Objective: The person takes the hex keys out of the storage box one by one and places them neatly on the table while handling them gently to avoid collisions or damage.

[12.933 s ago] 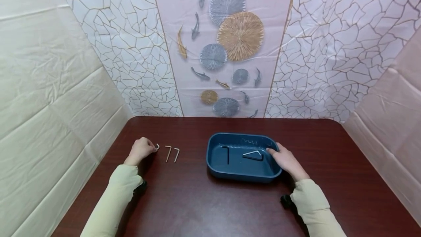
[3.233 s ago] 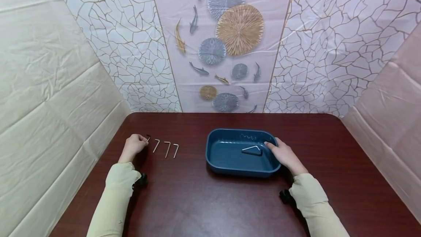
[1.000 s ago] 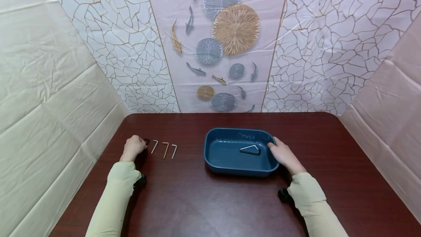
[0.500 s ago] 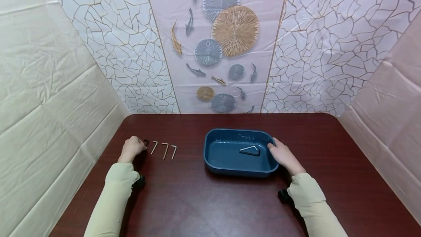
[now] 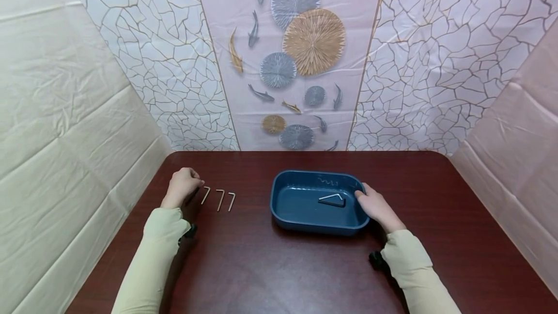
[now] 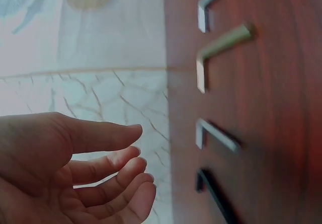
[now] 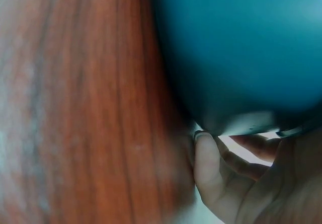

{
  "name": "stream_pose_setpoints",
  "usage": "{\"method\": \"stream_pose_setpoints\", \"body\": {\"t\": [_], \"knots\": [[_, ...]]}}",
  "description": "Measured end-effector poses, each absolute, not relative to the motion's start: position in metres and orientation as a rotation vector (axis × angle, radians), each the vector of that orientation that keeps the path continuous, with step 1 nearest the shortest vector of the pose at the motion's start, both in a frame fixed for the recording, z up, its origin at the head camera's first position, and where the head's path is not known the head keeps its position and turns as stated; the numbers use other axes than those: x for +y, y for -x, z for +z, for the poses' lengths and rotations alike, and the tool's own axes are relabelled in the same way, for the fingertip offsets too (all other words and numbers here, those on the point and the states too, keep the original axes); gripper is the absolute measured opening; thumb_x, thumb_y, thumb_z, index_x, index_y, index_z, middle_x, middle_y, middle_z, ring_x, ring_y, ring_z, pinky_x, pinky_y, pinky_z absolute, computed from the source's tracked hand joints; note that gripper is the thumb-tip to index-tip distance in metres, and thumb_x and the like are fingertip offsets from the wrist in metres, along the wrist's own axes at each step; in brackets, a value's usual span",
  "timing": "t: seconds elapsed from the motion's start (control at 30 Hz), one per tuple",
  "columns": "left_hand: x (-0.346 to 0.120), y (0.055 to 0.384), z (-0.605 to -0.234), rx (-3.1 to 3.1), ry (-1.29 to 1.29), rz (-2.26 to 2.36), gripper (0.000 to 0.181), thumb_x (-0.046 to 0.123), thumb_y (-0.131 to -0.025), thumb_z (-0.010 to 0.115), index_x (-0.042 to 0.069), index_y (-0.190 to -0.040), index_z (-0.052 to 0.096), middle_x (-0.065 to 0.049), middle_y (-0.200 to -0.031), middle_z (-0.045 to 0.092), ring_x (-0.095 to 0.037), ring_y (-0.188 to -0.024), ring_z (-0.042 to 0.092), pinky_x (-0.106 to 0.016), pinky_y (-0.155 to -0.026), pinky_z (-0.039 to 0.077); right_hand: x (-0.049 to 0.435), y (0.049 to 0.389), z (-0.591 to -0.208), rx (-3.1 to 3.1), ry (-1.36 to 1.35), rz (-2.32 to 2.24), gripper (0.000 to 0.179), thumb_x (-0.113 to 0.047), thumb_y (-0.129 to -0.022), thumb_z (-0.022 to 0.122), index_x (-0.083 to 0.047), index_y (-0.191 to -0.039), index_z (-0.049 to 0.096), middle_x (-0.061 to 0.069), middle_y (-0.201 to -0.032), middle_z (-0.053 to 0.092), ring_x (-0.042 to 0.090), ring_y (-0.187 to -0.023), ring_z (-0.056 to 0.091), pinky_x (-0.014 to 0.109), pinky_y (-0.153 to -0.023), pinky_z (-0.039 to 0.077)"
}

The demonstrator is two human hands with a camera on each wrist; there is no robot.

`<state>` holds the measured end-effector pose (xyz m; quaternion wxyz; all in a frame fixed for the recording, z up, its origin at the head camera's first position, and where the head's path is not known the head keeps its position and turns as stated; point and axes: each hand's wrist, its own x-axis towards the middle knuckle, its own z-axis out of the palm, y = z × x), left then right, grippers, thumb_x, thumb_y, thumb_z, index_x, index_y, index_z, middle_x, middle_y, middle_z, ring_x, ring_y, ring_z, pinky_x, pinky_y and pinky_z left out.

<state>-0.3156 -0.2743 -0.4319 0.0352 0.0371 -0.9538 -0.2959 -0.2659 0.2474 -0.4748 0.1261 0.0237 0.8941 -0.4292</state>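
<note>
My left hand (image 5: 183, 185) hovers over the left end of a row of hex keys, fingers loosely bent and nothing between them, as the left wrist view shows. Beneath it lies a black hex key (image 6: 216, 196), mostly hidden by the hand in the head view. To its right lie a silver hex key (image 5: 205, 195), a brass-toned hex key (image 5: 220, 200) and another silver hex key (image 5: 232, 201). My right hand (image 5: 377, 206) grips the right end of a blue tray (image 5: 320, 227), thumb over the rim. Inside the tray are a silver hex key (image 5: 329, 196) and a black hex key (image 5: 333, 203).
All of this stands on a dark red-brown wooden table (image 5: 261, 270). Patterned cloth (image 5: 314, 62) hangs behind the far edge, and pale cloth walls (image 5: 78, 125) flank the left and right sides.
A black hex key left the tray and came to the row's left end. My left hand has let go of it and lifted slightly. My right hand keeps its grip on the tray.
</note>
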Motion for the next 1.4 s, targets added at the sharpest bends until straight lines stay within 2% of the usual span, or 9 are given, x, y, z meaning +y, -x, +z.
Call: {"method": "stream_pose_setpoints", "body": {"t": [0.23,0.57,0.9,1.1,1.3,1.4], "knots": [[-0.24,0.328,-0.404,-2.942,0.035,-0.892,0.027,0.018,-0.09,0.072,-0.004,-0.105,0.069,-0.019,-0.105,0.07,-0.035,-0.096,0.064,-0.047,-0.083,0.05,0.247,0.267,-0.474,2.598,-0.064,-1.246,0.063,-0.031,-0.11,0.026,0.003,-0.159,0.008,0.033,-0.159,0.02,0.052,-0.143,0.026,0.065,-0.11,0.03],[-0.167,0.344,-0.339,-2.919,0.291,-0.916,0.022,0.016,-0.09,0.072,0.001,-0.104,0.066,-0.015,-0.1,0.068,-0.03,-0.09,0.063,-0.044,-0.083,0.049,0.246,0.266,-0.474,2.611,-0.059,-1.24,0.062,-0.03,-0.11,0.027,0.004,-0.159,0.01,0.033,-0.159,0.021,0.052,-0.142,0.027,0.065,-0.109,0.031],[-0.098,0.35,-0.289,-2.886,0.539,-0.939,0.026,0.017,-0.092,0.073,-0.002,-0.109,0.067,-0.015,-0.108,0.07,-0.03,-0.101,0.065,-0.042,-0.087,0.051,0.244,0.265,-0.471,2.625,-0.05,-1.243,0.062,-0.03,-0.109,0.027,0.005,-0.158,0.012,0.034,-0.157,0.024,0.052,-0.141,0.031,0.064,-0.109,0.032],[-0.064,0.347,-0.278,-2.872,0.679,-0.909,0.023,0.017,-0.092,0.074,0.001,-0.108,0.068,-0.012,-0.102,0.072,-0.025,-0.095,0.066,-0.037,-0.082,0.052,0.244,0.265,-0.474,2.609,-0.053,-1.245,0.064,-0.033,-0.109,0.028,0.003,-0.159,0.008,0.033,-0.159,0.02,0.051,-0.143,0.026,0.064,-0.11,0.03],[-0.03,0.345,-0.282,-2.9,0.786,-0.792,0.024,0.017,-0.091,0.075,0.001,-0.109,0.068,-0.01,-0.101,0.071,-0.023,-0.091,0.066,-0.035,-0.079,0.051,0.246,0.266,-0.475,2.633,-0.048,-1.237,0.061,-0.031,-0.109,0.028,0.005,-0.157,0.017,0.034,-0.155,0.029,0.05,-0.138,0.036,0.064,-0.106,0.036],[-0.012,0.343,-0.29,-2.916,0.848,-0.677,0.023,0.018,-0.091,0.076,0.003,-0.107,0.069,-0.008,-0.099,0.071,-0.022,-0.089,0.065,-0.034,-0.08,0.051,0.246,0.267,-0.475,2.636,-0.051,-1.237,0.06,-0.03,-0.109,0.028,0.005,-0.157,0.017,0.034,-0.154,0.03,0.05,-0.138,0.037,0.064,-0.106,0.036]]}}
